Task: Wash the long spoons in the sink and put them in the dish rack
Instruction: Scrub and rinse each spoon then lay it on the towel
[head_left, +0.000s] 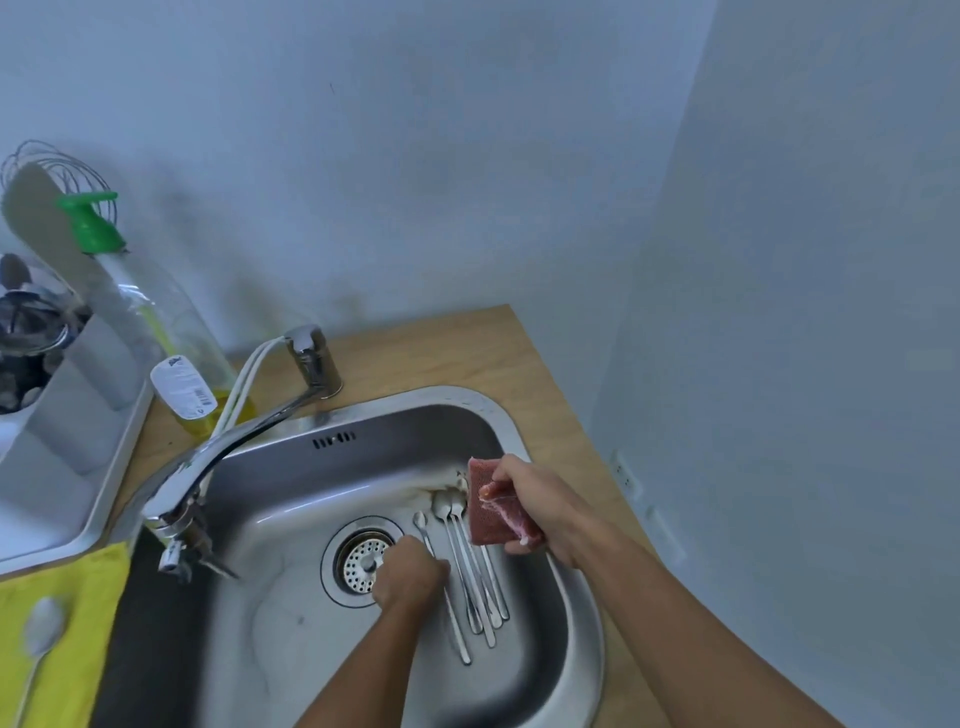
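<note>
— Wooden counter (467, 353), steel sink (584, 597): the long spoons (470, 571) lie bunched just right of the drain (363, 561).
— Left hand (410, 577) curls onto the one nearest the drain, seemingly pinching its handle. Right hand (535, 504) grips the sponge (485, 512), farther right of the drain.
— The risk?
— That thin handle may slip, clatter toward the drain, or knock its neighbours askew.

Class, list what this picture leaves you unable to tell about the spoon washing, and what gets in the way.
1. Head view: whether the left hand grips one of the long spoons; its back hides its fingers.
2. Head view: the spoon count; the sponge in the right hand covers some bowls.
3. Head view: most of the dish rack; the left edge cuts it off.
</note>
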